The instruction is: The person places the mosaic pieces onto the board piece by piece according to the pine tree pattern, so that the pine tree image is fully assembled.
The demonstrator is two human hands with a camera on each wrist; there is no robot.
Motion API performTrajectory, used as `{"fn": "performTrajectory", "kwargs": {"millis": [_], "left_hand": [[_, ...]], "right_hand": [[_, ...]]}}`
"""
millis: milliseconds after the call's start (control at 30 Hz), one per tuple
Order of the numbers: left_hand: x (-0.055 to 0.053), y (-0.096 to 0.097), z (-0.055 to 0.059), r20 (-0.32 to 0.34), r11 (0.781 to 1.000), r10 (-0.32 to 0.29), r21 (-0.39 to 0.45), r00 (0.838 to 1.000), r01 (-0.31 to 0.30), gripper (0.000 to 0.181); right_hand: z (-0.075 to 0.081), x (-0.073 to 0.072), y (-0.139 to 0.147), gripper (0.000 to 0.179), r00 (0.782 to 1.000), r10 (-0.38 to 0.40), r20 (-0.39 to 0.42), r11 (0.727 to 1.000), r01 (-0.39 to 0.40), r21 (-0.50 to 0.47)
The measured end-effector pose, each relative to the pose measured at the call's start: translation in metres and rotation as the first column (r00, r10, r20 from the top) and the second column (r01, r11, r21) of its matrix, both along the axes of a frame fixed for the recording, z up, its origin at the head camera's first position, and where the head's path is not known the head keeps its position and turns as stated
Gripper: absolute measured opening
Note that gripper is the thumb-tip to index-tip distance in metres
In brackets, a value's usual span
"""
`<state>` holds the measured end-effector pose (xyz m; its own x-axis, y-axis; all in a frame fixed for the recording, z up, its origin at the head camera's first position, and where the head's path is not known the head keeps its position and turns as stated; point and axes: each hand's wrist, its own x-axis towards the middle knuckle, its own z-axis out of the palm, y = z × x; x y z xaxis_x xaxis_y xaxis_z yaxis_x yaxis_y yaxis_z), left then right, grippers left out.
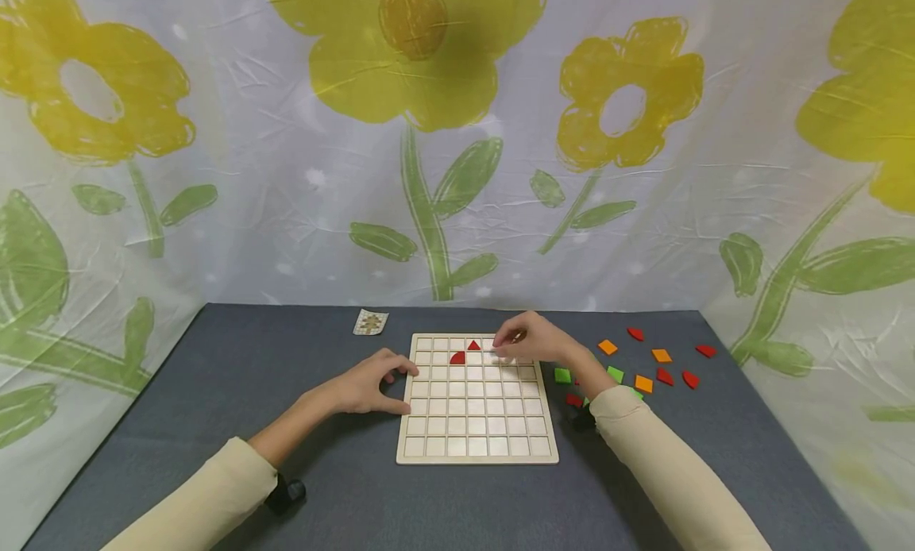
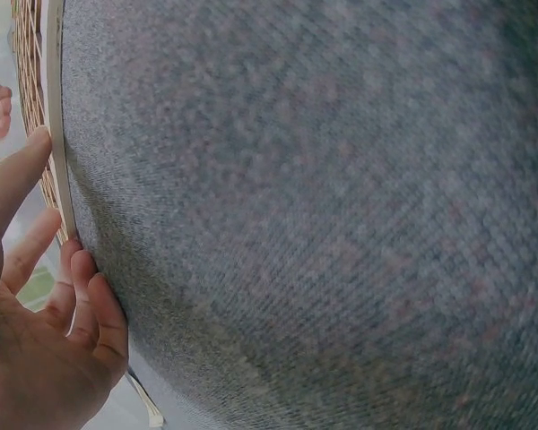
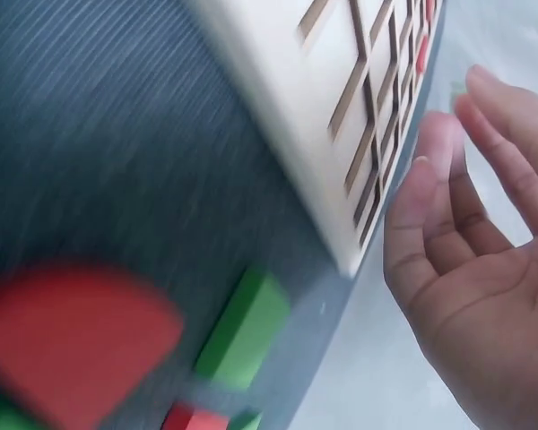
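A pale wooden grid board lies on the dark table. Two red pieces sit in its upper cells: a quarter circle and a small triangle. My left hand rests at the board's left edge, thumb and fingers spread apart; in the left wrist view the fingertips meet the rim. Above the board's upper right cells hovers my right hand. Seen from the right wrist, its fingers are loosely bent, with no piece showing between them and the thumb.
Right of the board lie scattered pieces, among them an orange square, a green square and a red piece; my right forearm passes over some. A small patterned card lies at the back left. A flowered cloth hangs behind the table.
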<state>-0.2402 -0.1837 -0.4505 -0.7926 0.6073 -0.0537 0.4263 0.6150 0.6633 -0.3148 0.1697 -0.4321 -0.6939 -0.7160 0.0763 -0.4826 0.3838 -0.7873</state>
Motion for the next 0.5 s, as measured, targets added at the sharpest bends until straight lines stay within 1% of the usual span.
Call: {"fn": "performTrajectory", "kwargs": {"millis": [100, 200, 333, 500], "left_hand": [[0.0, 0.0, 0.0, -0.001, 1.0, -0.001, 0.001, 1.0, 0.001, 0.054], [0.0, 0.0, 0.0, -0.004, 1.0, -0.003, 0.004, 1.0, 0.003, 0.054], [0.001, 0.0, 0.001, -0.004, 1.0, -0.007, 0.007, 1.0, 0.007, 0.054], [0.001, -0.001, 0.001, 0.0, 1.0, -0.014, 0.015, 1.0, 0.014, 0.055]], "right_hand": [[0.001, 0.002, 0.014, 0.013, 1.0, -0.013, 0.014, 1.0, 0.013, -0.012], [0.003, 0.005, 0.028, 0.015, 0.999, -0.047, 0.025, 0.999, 0.047, -0.008], [0.006, 0.011, 0.045, 0.018, 0.994, -0.101, 0.047, 0.995, 0.1, 0.02], [0.011, 0.019, 0.065, 0.022, 0.987, -0.137, 0.087, 0.99, 0.133, 0.045]]}}
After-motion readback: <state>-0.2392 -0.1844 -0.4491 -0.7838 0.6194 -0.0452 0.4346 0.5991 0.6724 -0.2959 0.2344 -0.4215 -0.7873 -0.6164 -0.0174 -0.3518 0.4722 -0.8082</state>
